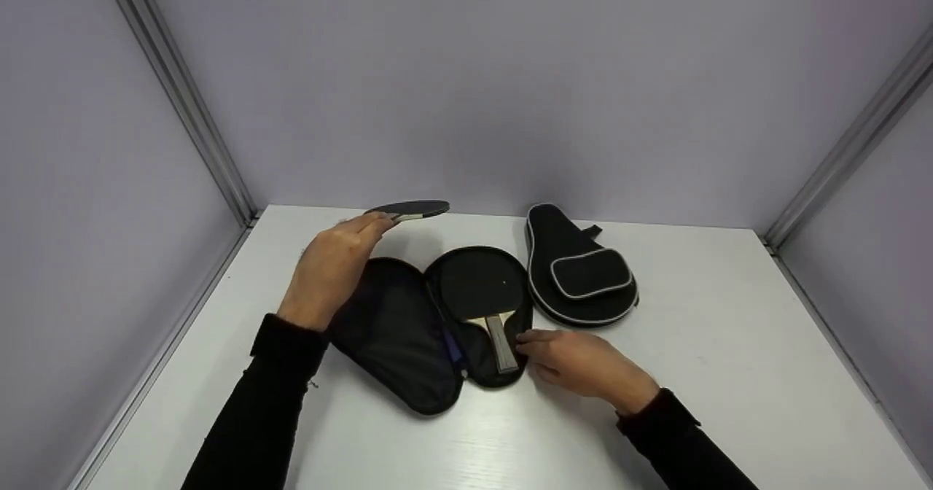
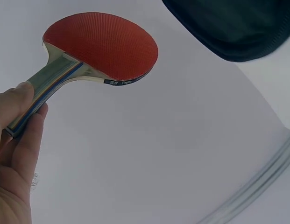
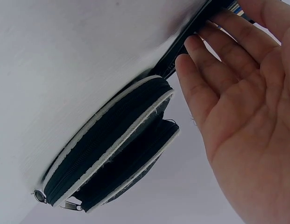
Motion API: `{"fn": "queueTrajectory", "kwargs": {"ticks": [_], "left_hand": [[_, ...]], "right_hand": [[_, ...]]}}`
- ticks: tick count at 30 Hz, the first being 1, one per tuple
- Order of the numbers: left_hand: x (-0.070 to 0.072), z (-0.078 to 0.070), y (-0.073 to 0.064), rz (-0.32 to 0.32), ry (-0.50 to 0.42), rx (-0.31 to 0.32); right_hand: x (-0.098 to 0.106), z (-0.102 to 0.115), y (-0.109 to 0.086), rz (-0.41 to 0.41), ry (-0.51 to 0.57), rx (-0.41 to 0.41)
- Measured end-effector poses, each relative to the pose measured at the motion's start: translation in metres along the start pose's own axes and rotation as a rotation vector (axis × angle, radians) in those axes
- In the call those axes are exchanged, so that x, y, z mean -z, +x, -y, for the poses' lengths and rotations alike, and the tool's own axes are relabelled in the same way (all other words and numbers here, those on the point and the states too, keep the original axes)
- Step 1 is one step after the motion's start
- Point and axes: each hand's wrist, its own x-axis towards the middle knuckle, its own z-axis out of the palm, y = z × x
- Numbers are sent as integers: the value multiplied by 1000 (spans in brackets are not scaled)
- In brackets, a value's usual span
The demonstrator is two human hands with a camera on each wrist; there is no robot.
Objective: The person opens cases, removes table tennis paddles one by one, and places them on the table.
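Right hand (image 3: 247, 112), loosely extended, perhaps against the unfolded case (image 1: 401, 337); left hand (image 1: 332, 267) round a paddle (image 2: 102, 46), handle (image 2: 47, 86) half-hidden.

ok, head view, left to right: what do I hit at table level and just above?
left hand → raised paddle → paddle lying in the open case → black case with pale piping

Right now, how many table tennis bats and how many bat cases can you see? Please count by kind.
Table tennis bats: 2 (the raised bat in the left hand, the lying bat)
Bat cases: 2 (the open black case under the lying bat, the white-trimmed black case)
Total: 4
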Motion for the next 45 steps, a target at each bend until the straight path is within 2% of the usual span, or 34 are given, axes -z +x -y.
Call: {"fn": "queueTrajectory", "kwargs": {"ticks": [17, 26, 35, 45], "left_hand": [[2, 55, -18, 16, -13, 190], [7, 85, -31, -28, -20, 224], [12, 109, -43, -44, -26, 295], [14, 131, -59, -6, -11, 405]], "right_hand": [[0, 0, 2, 30, 12, 14], [0, 1, 3, 27, 4, 6], [0, 0, 2, 27, 1, 9], [1, 1, 1, 22, 16, -10]]}}
